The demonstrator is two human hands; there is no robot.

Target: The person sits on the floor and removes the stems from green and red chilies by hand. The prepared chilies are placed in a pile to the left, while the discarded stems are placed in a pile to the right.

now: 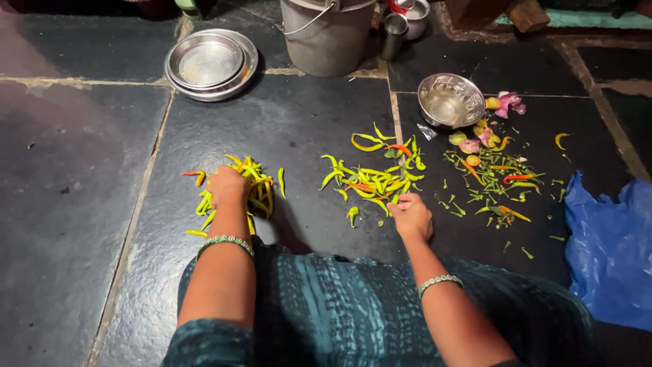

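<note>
Step in hand: sorting chillies on the stone floor (pixel 81 204); by the look of it, stalks are being pulled off, with trimmed pods going left and scraps right.
Left hand (pixel 227 188): palm down on the left pile (pixel 252 190), fingers curled into the pods. It seems to be gathering or pressing a bunch, but I cannot tell whether it has closed on any.
Right hand (pixel 411 216): loosely fisted at the near edge of the middle pile (pixel 377 178), fingertips pinched at one or two pods. The grip is hidden under the knuckles, so I cannot tell if a chilli is really held.
Chillies: mostly green and yellow, a few red. The left heap lies tight under the left hand; the middle heap is spread looser, just ahead of the right hand.
Scraps (pixel 492 175): stalks, bits and some pink peelings, scattered right of the middle pile, near a steel bowl (pixel 449 100).
Around: stacked steel plates (pixel 212 64) far left, a bucket (pixel 328 37) behind, a blue bag (pixel 611 248) at the right edge.
Next move, as I judge it: the right hand needs a clean pinch on a single pod, lifted free of its neighbours.
</note>
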